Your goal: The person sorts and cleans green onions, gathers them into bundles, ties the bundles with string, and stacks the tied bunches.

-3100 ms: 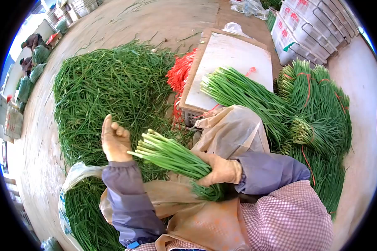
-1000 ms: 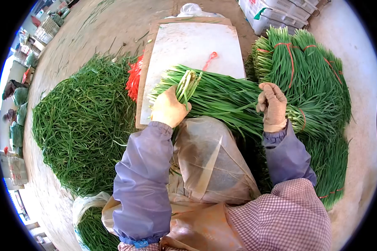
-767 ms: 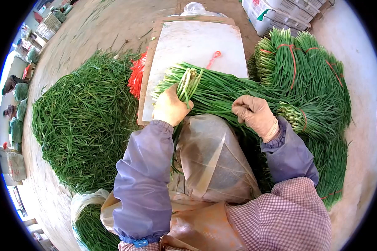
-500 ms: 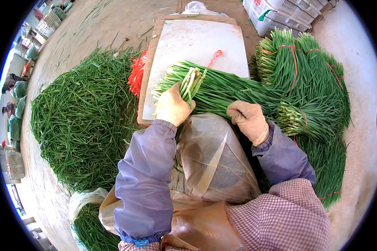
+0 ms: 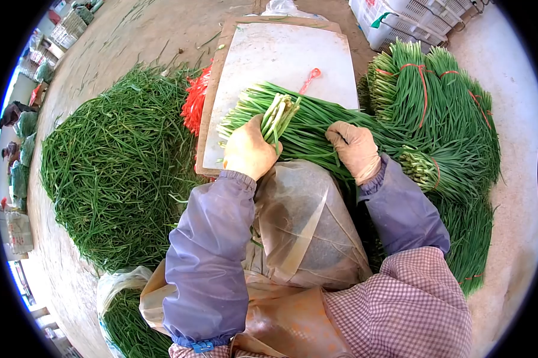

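Note:
My gloved left hand (image 5: 250, 148) is closed around a small bunch of garlic chives (image 5: 279, 114), its pale cut stems pointing up past the thumb. Beneath that bunch, a larger pile of garlic chives (image 5: 317, 116) lies across the white board (image 5: 287, 53), stem ends to the left and leaves trailing right. My gloved right hand (image 5: 355, 152) is over the leaves at the board's near right corner, fingers curled in a pinch; whatever they hold is hidden. A red tie (image 5: 309, 80) lies on the board just beyond the pile.
Loose greens form a big heap (image 5: 114, 173) on the left, beside red ties (image 5: 197, 104). Tied chive bundles (image 5: 424, 89) are stacked at right. White crates (image 5: 400, 24) stand at the back right. A plastic-wrapped bulk (image 5: 308, 221) sits before me, with a bag of greens (image 5: 129, 316) lower left.
My right hand has risen slightly, away from me, over the leaves. My left hand keeps its grip on the small bunch and has barely shifted.

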Motion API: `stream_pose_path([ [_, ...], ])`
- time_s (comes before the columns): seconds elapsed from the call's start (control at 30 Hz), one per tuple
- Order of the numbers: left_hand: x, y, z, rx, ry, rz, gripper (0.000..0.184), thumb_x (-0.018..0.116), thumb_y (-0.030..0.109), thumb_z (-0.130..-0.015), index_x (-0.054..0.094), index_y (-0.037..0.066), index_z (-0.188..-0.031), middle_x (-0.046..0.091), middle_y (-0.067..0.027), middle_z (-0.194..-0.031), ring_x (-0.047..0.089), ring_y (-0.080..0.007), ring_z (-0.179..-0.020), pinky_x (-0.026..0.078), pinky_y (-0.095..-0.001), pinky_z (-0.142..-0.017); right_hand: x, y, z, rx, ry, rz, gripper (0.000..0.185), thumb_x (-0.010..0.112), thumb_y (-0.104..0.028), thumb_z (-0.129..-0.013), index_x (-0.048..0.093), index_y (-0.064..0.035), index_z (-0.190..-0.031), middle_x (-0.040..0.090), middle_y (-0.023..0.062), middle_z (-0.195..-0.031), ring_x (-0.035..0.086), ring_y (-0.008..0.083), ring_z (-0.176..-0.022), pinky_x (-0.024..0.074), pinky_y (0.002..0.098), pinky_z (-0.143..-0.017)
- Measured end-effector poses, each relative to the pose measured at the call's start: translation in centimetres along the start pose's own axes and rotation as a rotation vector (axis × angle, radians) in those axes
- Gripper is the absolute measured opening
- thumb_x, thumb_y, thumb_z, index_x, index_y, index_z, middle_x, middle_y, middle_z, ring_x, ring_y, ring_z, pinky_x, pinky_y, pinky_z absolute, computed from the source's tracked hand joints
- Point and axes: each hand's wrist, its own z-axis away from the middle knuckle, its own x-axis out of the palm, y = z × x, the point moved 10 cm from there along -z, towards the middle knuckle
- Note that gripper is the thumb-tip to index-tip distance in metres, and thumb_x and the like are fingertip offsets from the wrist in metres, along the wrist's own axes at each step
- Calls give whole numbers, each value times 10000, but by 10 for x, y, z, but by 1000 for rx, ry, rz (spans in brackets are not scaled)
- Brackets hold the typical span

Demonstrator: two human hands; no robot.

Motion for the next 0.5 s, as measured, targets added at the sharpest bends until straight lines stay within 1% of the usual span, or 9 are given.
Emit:
stream_pose_path([
  [0.07, 1, -1, 0, -10, -13, 0, 534, 748, 190, -714, 594, 27, -1199, 684, -215, -980, 652, -364, -971, 516, -425, -850, 0, 12, -1, 119, 38, -193, 148, 645, -164, -905, 652, -18, -922, 597, 86, -644, 576, 130, -569, 458, 287, -547],
  [0.13, 4, -3, -2, -20, -41, 5, 532, 747, 189, -715, 594, 23, -1197, 685, -216, -979, 652, -365, -971, 516, -425, -850, -16, 24, 3, 314, 171, -509, 125, 646, -160, -917, 658, -39, -887, 555, -4, -595, 458, 78, -477, 358, 240, -443],
  [0.2, 5, -3, -2, -19, -34, -9, 531, 746, 190, -717, 595, 17, -1195, 684, -217, -984, 652, -365, -973, 516, -425, -852, -36, 29, 5, 320, 250, -785, 108, 654, -160, -917, 664, -57, -889, 545, -6, -585, 406, 60, -438, 311, 228, -396],
  [0.27, 4, -3, -2, -19, -29, -22, 533, 746, 192, -718, 595, 13, -1196, 683, -219, -989, 652, -365, -977, 515, -425, -854, -52, 27, 8, 276, 317, -882, 123, 652, -156, -922, 657, -34, -906, 548, -1, -585, 396, 49, -424, 305, 214, -372],
  [0.33, 4, -3, -2, -23, -28, -33, 538, 747, 194, -719, 593, 10, -1200, 683, -221, -995, 651, -365, -983, 515, -426, -856, -43, 10, 14, 396, 19, -542, 145, 651, -160, -923, 652, -18, -951, 572, 6, -633, 451, 61, -471, 367, 211, -417],
  [0.4, 5, -4, -2, -25, -37, -23, 549, 748, 198, -722, 587, 11, -1212, 682, -221, -1001, 651, -364, -989, 514, -426, -860, -18, -12, 23, 231, -164, -371, 184, 669, -156, -907, 642, -5, -1008, 612, 25, -711, 539, 86, -572, 454, 239, -513],
  [0.43, 6, -4, -2, -27, -41, -18, 554, 748, 200, -723, 584, 12, -1217, 682, -222, -1004, 651, -363, -991, 514, -427, -862, -11, -21, 28, 160, -231, -153, 229, 687, -153, -876, 630, -10, -1046, 657, 94, -790, 625, 174, -662, 504, 298, -614],
  [0.47, 6, -5, -1, -32, -43, -19, 558, 749, 201, -724, 581, 12, -1222, 682, -221, -1009, 650, -362, -995, 514, -427, -864, -11, -40, 30, -82, -179, 52, 245, 692, -152, -850, 624, -18, -1044, 663, 171, -837, 657, 267, -718, 509, 335, -651],
  [0.5, 7, -6, -1, -36, -45, -20, 562, 750, 201, -725, 579, 13, -1227, 682, -220, -1014, 649, -362, -999, 513, -427, -866, -2, -37, 30, -89, -191, 112, 244, 696, -159, -842, 628, -26, -1036, 654, 189, -847, 655, 300, -735, 508, 351, -651],
])
